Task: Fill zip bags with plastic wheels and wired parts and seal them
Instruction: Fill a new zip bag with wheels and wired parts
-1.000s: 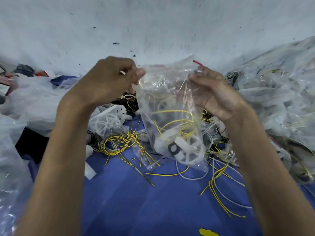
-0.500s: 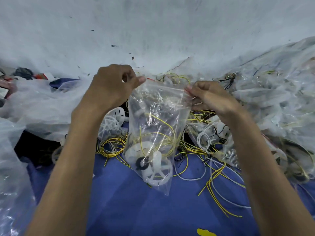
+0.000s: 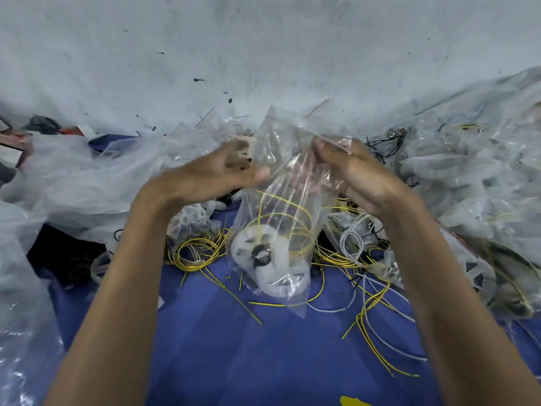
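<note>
A clear zip bag (image 3: 288, 200) hangs upright over the blue cloth (image 3: 263, 356). Inside it lie a white plastic wheel (image 3: 270, 265) with a black hub and loops of yellow wire (image 3: 281, 218). My right hand (image 3: 360, 174) pinches the bag's top right edge, fingers curled round the strip. My left hand (image 3: 216, 171) is blurred at the bag's left side, below the top edge. Its fingers are spread and its thumb tip touches the bag.
Loose yellow and white wires (image 3: 366, 291) and a yellow coil (image 3: 193, 253) lie on the cloth. Filled bags (image 3: 468, 186) pile up on the right, crumpled plastic sheeting (image 3: 67, 183) on the left. A grey wall (image 3: 263, 54) stands behind.
The left hand has dropped off the bag's top edge and spread its fingers beside the bag. The right hand has kept its pinch, and the bag now hangs from it.
</note>
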`<action>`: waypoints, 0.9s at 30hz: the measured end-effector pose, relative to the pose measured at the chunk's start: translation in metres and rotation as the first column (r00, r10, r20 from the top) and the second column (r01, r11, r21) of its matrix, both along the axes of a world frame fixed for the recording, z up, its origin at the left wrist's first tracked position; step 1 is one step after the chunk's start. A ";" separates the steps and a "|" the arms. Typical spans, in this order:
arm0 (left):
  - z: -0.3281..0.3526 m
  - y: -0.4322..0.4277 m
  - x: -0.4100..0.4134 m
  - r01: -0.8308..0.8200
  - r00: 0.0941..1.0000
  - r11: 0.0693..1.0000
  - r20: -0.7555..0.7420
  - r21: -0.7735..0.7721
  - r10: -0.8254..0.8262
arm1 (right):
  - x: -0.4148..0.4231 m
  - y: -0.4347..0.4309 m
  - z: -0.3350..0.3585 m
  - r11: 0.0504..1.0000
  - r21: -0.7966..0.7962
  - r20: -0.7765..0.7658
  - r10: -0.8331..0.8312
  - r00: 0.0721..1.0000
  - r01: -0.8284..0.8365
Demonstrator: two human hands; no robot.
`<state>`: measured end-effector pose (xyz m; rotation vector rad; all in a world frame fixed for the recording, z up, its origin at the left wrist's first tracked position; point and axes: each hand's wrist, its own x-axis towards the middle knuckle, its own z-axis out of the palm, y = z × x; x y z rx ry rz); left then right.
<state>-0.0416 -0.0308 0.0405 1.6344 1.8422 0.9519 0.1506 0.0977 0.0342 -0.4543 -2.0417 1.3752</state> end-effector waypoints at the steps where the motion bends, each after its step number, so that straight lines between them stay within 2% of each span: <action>1: -0.005 -0.001 -0.001 0.065 0.998 0.991 -0.006 -0.113 -0.066 | 0.000 -0.001 0.000 0.998 -0.053 -0.087 0.033 0.996 -0.038; 3: -0.013 0.002 0.001 0.142 0.986 0.956 -0.053 -0.257 -0.161 | -0.002 -0.001 0.001 0.980 -0.138 -0.259 0.102 0.960 -0.142; 4: -0.015 0.004 0.003 0.144 0.981 0.950 -0.089 -0.278 -0.175 | -0.003 -0.002 0.003 0.963 -0.180 -0.329 0.135 0.935 -0.203; 6: -0.019 0.007 0.007 0.120 0.978 0.961 -0.135 -0.250 -0.157 | -0.003 -0.002 0.005 0.913 -0.260 -0.433 0.182 0.883 -0.315; 8: -0.019 0.009 0.009 0.138 0.979 0.969 -0.121 -0.206 -0.166 | -0.002 0.001 0.004 0.899 -0.270 -0.469 0.189 0.862 -0.344; 11: -0.017 0.009 0.008 0.207 0.970 0.969 -0.104 -0.135 -0.221 | 0.007 0.006 0.005 0.968 -0.153 -0.389 0.126 0.913 -0.199; 14: -0.012 0.009 0.003 0.146 0.948 0.986 -0.272 -0.084 -0.164 | 0.016 0.011 0.006 0.993 -0.075 -0.341 0.056 0.938 -0.086; 16: -0.005 0.008 -0.001 0.060 0.940 0.998 -0.337 0.014 -0.052 | 0.020 0.014 0.006 0.999 -0.043 -0.312 0.011 0.950 -0.025; 18: 0.004 0.003 0.000 -0.010 0.879 0.991 -0.472 0.131 0.071 | 0.023 0.019 0.004 0.992 0.103 -0.182 -0.054 0.982 0.074; 19: 0.008 -0.001 0.001 0.013 0.866 0.995 -0.498 0.099 0.039 | 0.025 0.022 0.002 0.977 0.183 -0.090 -0.092 0.992 0.107; 20: 0.010 -0.006 0.004 0.066 0.874 0.998 -0.481 -0.025 -0.069 | 0.027 0.027 0.000 0.962 0.242 0.009 -0.133 0.991 0.127; 22: 0.012 -0.015 0.012 0.162 0.898 0.932 -0.343 -0.325 -0.275 | 0.033 0.036 -0.007 0.937 0.335 0.220 -0.185 0.958 0.104; 23: 0.010 -0.017 0.011 0.190 0.903 0.906 -0.295 -0.378 -0.312 | 0.035 0.040 -0.011 0.920 0.386 0.315 -0.198 0.928 0.066; 25: 0.007 -0.016 0.004 0.205 0.922 0.926 -0.255 -0.316 -0.291 | 0.038 0.045 -0.019 0.906 0.422 0.433 -0.187 0.882 -0.015; 27: 0.004 -0.007 -0.008 0.141 0.957 0.978 -0.233 -0.154 -0.175 | 0.039 0.048 -0.025 0.939 0.339 0.500 -0.128 0.857 -0.057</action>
